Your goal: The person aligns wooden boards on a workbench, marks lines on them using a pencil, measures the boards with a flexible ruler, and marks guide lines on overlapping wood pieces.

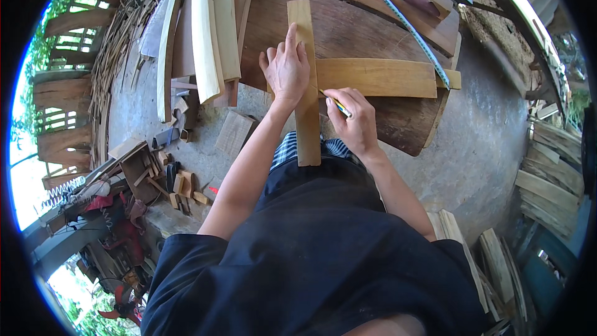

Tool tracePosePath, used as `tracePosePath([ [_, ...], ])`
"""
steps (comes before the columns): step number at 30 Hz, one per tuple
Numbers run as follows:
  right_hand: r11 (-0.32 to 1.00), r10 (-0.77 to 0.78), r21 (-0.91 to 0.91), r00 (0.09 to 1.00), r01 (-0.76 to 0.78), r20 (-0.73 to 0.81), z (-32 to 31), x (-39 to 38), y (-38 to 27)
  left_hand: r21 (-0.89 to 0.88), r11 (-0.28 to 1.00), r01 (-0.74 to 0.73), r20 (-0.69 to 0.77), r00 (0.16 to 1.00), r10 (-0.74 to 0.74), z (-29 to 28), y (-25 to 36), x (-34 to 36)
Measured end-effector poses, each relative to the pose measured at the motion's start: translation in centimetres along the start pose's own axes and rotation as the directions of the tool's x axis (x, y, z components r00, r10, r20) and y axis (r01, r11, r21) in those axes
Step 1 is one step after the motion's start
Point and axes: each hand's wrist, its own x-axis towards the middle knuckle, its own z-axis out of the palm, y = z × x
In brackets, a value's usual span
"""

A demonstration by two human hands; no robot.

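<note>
While atop slat (306,130) (pale), left hand (286,71)

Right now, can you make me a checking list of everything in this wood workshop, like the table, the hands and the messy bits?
Surface: a dark curved wooden slab serves as the bench, over a concrete floor.
Job's things: an upright wooden strip lies crossed over a flat wooden strip.
Clutter: pale planks, wood offcuts and a tape measure.
Hands: left hand presses flat on the upright strip; right hand holds a pencil at its edge.
Cables: nothing seen.
Surroundings: stacked boards to the right, trees to the left.
</note>
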Motion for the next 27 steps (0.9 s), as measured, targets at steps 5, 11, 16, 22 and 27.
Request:
tracePosePath([
  [5, 0.986, 0.135, 0.1, 0.99, -0.131, -0.033, 0.1, 2.3, 0.0, 0.006, 1.0, 0.009, -0.013, 1.0, -0.009, -0.2, -0.1, 0.0],
  [11, 0.993, 0.088, 0.088, 0.992, -0.08, -0.094, 1.4, 3.5, 1.3, -0.017, 1.0, -0.016, -0.038, 0.999, 0.015, 0.2, 0.5, 0.1],
  [16, 0.998, 0.04, 0.042, 0.998, -0.042, 0.047, -0.9, 0.5, -0.6, -0.021, 1.0, 0.003, -0.04, 0.999, -0.004, 0.0, 0.0, -0.1],
  [22, 0.984, 0.135, 0.087, 0.969, -0.156, 0.206, -2.2, -1.6, -1.2, -0.02, 1.0, 0.003, -0.022, 1.0, -0.003, -0.2, 0.2, -0.2],
  [27, 0.967, 0.208, 0.138, 0.976, -0.214, 0.059, -1.5, 0.5, -0.9, -0.033, 0.999, -0.002, -0.021, 1.0, 0.001, 0.0, 0.2, -0.1],
])
